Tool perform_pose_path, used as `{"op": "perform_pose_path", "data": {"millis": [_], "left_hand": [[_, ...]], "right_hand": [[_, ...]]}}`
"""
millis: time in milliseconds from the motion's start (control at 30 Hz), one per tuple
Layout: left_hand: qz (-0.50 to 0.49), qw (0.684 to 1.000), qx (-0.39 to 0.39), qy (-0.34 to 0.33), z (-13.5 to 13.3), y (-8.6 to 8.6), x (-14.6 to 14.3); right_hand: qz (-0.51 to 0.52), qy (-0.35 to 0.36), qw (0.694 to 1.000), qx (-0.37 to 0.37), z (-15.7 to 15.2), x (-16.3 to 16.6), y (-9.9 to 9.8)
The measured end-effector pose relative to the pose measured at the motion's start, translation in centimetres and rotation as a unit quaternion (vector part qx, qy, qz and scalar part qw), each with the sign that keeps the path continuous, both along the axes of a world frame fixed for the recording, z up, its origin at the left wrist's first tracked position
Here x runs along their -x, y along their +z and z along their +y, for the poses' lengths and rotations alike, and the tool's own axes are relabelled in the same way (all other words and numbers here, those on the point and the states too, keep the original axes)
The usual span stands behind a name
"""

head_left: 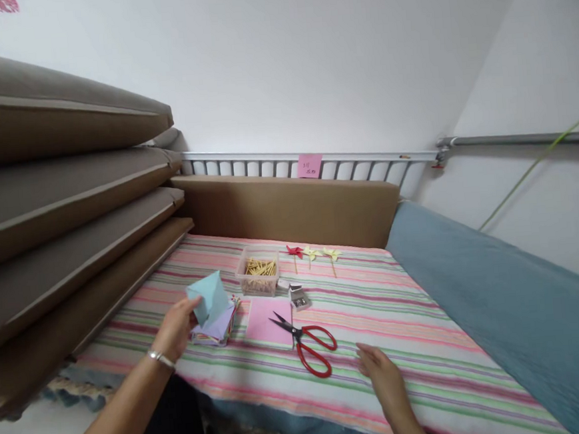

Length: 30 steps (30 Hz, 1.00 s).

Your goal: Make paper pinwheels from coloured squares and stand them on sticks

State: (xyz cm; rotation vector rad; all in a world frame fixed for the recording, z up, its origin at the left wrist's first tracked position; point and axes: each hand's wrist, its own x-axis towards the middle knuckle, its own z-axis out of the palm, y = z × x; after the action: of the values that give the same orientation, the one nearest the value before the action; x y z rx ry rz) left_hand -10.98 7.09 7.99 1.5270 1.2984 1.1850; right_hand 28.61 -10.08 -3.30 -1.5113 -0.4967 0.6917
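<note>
My left hand [176,327] pinches a light blue paper sheet [208,297], lifting it off a stack of coloured paper [217,328] on the striped cloth. A silver bracelet sits on that wrist. My right hand [381,367] hovers low over the cloth with fingers stretched out and nothing in it, just right of red-handled scissors [310,346]. The scissors' blades lie across a pink paper sheet [267,319].
A clear box of wooden sticks [258,271] and a small box of pins [299,298] stand behind the pink sheet. Three paper pinwheels [312,254] lie further back. Stacked brown cushions [59,215] fill the left; a blue blanket [496,294] lies right.
</note>
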Motion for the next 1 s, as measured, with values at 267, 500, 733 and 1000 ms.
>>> {"op": "perform_pose_path", "data": {"millis": [267,500,733,1000], "left_hand": [[-0.297,0.899,0.283,-0.155,-8.6,0.1,-4.6],[-0.323,0.885,0.273,-0.193,-11.2,2.5,-5.6],[-0.337,0.877,0.266,-0.217,-12.2,3.5,-5.8],[-0.341,0.871,0.285,-0.208,-12.3,4.4,-5.4]], "right_hand": [[0.13,0.257,0.957,-0.042,1.9,13.8,8.8],[0.132,0.337,0.93,-0.06,1.4,17.3,11.4],[0.115,0.299,0.945,-0.073,0.5,17.0,12.3],[0.115,0.283,0.949,-0.077,0.4,16.6,12.3]]}}
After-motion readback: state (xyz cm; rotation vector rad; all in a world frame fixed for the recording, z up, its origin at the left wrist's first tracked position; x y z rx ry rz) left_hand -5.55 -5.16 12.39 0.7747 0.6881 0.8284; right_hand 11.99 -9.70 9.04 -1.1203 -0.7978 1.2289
